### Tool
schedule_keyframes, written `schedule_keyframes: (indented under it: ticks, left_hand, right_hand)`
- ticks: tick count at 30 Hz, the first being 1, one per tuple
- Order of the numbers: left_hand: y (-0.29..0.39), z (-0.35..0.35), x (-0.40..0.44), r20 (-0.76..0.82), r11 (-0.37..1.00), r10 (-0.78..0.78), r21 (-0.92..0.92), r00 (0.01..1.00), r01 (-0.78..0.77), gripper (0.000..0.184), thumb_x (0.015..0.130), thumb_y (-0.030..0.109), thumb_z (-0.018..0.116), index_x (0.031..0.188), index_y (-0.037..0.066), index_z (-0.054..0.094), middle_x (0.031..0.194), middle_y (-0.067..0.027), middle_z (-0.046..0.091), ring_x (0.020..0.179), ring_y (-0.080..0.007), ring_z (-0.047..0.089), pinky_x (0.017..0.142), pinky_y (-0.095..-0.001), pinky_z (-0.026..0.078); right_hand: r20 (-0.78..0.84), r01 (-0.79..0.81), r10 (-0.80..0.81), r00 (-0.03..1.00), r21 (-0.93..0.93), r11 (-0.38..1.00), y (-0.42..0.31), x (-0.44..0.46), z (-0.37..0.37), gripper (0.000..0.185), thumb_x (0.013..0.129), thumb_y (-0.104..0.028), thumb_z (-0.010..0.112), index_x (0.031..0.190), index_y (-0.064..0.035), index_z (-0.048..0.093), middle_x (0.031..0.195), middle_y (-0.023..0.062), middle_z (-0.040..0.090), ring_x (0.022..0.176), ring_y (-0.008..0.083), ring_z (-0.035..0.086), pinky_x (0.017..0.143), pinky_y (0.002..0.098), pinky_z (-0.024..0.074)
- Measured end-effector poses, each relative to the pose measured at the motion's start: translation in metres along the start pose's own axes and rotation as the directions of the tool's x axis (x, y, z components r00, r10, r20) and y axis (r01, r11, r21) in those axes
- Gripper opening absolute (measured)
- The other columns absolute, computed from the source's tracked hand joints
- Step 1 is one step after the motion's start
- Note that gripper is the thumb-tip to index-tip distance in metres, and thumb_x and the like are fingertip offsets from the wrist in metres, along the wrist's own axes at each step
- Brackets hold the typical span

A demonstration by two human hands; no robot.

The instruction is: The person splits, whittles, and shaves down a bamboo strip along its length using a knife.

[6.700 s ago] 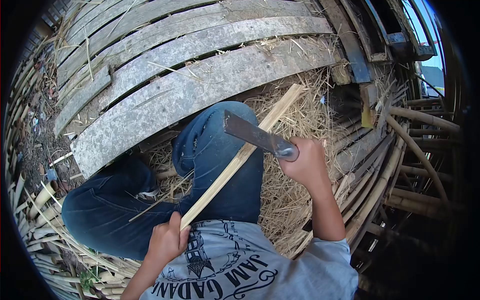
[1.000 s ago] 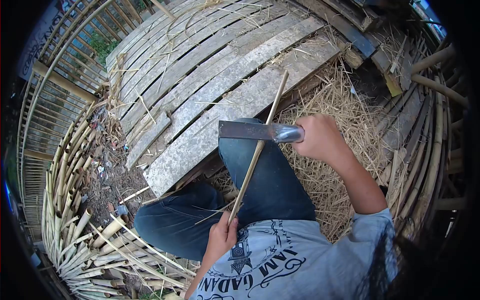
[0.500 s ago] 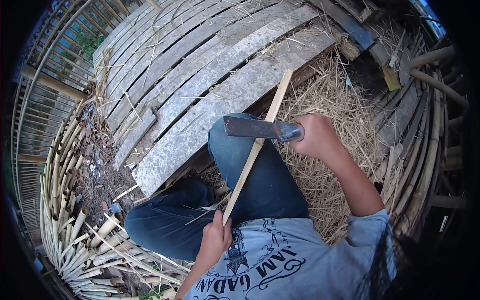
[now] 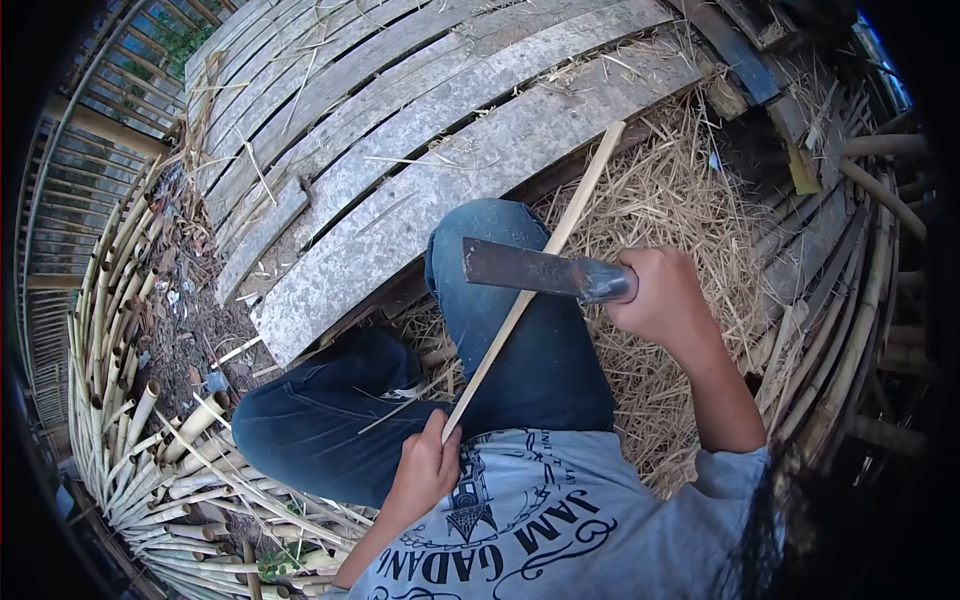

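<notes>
My right hand (image 4: pixel 664 300) is closed round the handle of a machete (image 4: pixel 520 268) with a broad, dark, square-ended blade. The blade lies across a long pale bamboo strip (image 4: pixel 492 352), over my raised knee. My left hand (image 4: pixel 425 462) grips the lower end of that strip close to my shirt. From there the strip slants up and right across my thigh, and its far end reaches past the edge of the plank platform. Whether the blade's edge touches the strip cannot be made out. The machete's handle is mostly hidden in my fist.
A weathered plank platform (image 4: pixel 350 235) spreads in front of me. Bamboo shavings (image 4: pixel 660 210) cover the ground to the right. Cut bamboo poles (image 4: pixel 185 490) lie stacked at the lower left, beside a bamboo fence (image 4: pixel 85 185). More long bamboo pieces (image 4: pixel 850 330) line the right side.
The view has shifted slightly. The machete has moved a little right and down in the picture, the strip's far end has moved up and right, and both hands keep their hold.
</notes>
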State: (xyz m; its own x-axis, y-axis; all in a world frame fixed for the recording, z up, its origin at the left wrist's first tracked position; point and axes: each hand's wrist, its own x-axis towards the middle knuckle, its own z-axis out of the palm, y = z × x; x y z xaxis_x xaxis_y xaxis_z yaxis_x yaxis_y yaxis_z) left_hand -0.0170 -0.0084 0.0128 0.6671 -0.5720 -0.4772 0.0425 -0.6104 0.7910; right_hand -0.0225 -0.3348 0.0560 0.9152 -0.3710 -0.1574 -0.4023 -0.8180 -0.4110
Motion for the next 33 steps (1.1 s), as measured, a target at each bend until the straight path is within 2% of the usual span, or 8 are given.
schedule_keyframes:
  ticks: [8,16,19,21,23,26,29,33]
  left_hand:
    - [0.003,0.004,0.001,-0.002,1.000,-0.011,-0.001,1.000,0.011,0.014,0.096,0.008,0.052,0.087,-0.001,0.045,0.060,-0.0262,0.051,0.063,-0.0488,0.056,0.052,-0.0483,0.041]
    - [-0.001,0.007,-0.005,-0.055,1.000,0.011,-0.009,0.998,-0.011,0.015,0.096,0.007,0.054,0.086,-0.001,0.047,0.060,-0.0262,0.052,0.060,-0.0477,0.056,0.049,-0.0471,0.041]
    - [-0.002,0.006,-0.009,-0.067,0.999,0.033,-0.012,0.997,-0.033,0.014,0.096,0.007,0.054,0.087,-0.001,0.047,0.060,-0.0265,0.053,0.060,-0.0476,0.057,0.049,-0.0481,0.041]
    - [-0.003,0.007,-0.010,-0.082,0.999,0.021,-0.031,0.996,-0.023,0.014,0.096,0.008,0.054,0.087,-0.001,0.047,0.060,-0.0268,0.054,0.060,-0.0477,0.057,0.049,-0.0490,0.041]
    - [-0.005,0.007,-0.010,-0.102,0.997,0.058,0.059,0.993,-0.052,0.014,0.095,0.008,0.055,0.088,-0.001,0.048,0.061,-0.0276,0.054,0.060,-0.0478,0.057,0.050,-0.0513,0.042]
    - [-0.003,0.009,-0.009,-0.106,0.997,0.071,0.024,0.992,-0.069,0.014,0.095,0.009,0.055,0.088,0.000,0.048,0.061,-0.0280,0.055,0.061,-0.0483,0.057,0.051,-0.0526,0.042]
    - [0.000,0.005,-0.009,-0.090,0.998,0.060,-0.004,0.994,-0.061,0.014,0.096,0.010,0.054,0.088,0.000,0.048,0.060,-0.0277,0.054,0.061,-0.0484,0.057,0.051,-0.0523,0.043]
    - [-0.014,0.003,-0.008,-0.075,0.998,0.055,-0.030,0.996,-0.057,0.012,0.094,0.009,0.055,0.090,0.000,0.048,0.059,-0.0274,0.055,0.060,-0.0483,0.058,0.051,-0.0526,0.043]
  right_hand:
    - [0.003,0.024,-0.024,1.000,-0.147,0.989,0.011,0.027,-0.001,0.014,0.061,-0.017,0.065,0.064,-0.0032,0.064,0.063,0.0191,0.063,0.062,0.0390,0.064,0.064,0.0457,0.0536]
    - [-0.115,0.022,-0.044,0.992,-0.189,0.982,0.031,0.036,0.001,0.013,0.064,-0.019,0.065,0.065,-0.0064,0.065,0.063,0.0186,0.064,0.064,0.0380,0.065,0.063,0.0451,0.0525]
    - [-0.212,0.008,-0.049,0.976,-0.188,0.982,0.047,0.039,-0.006,0.014,0.064,-0.017,0.064,0.064,-0.0027,0.062,0.064,0.0213,0.061,0.064,0.0421,0.061,0.060,0.0454,0.0495]
    - [-0.255,-0.139,0.087,0.963,-0.194,0.971,0.058,0.043,-0.018,0.017,0.066,-0.019,0.064,0.070,-0.0024,0.065,0.068,0.0225,0.062,0.068,0.0422,0.063,0.063,0.0461,0.0502]
    - [-0.236,-0.158,0.104,0.966,-0.222,0.962,0.060,0.038,-0.027,0.018,0.068,-0.021,0.064,0.071,-0.0029,0.066,0.070,0.0227,0.063,0.070,0.0422,0.063,0.065,0.0466,0.0505]
    - [-0.281,-0.206,0.119,0.952,-0.307,0.929,0.063,0.041,-0.029,0.023,0.070,-0.028,0.065,0.071,-0.0051,0.069,0.075,0.0223,0.067,0.072,0.0421,0.065,0.068,0.0473,0.0524]
    - [-0.344,-0.178,0.062,0.937,-0.316,0.932,0.058,0.049,-0.026,0.021,0.070,-0.026,0.065,0.073,-0.0056,0.068,0.073,0.0215,0.067,0.071,0.0423,0.065,0.068,0.0488,0.0528]
    - [-0.290,-0.121,0.032,0.956,-0.295,0.948,0.030,0.032,-0.017,0.020,0.069,-0.025,0.065,0.072,-0.0057,0.067,0.071,0.0210,0.066,0.070,0.0409,0.066,0.067,0.0487,0.0531]
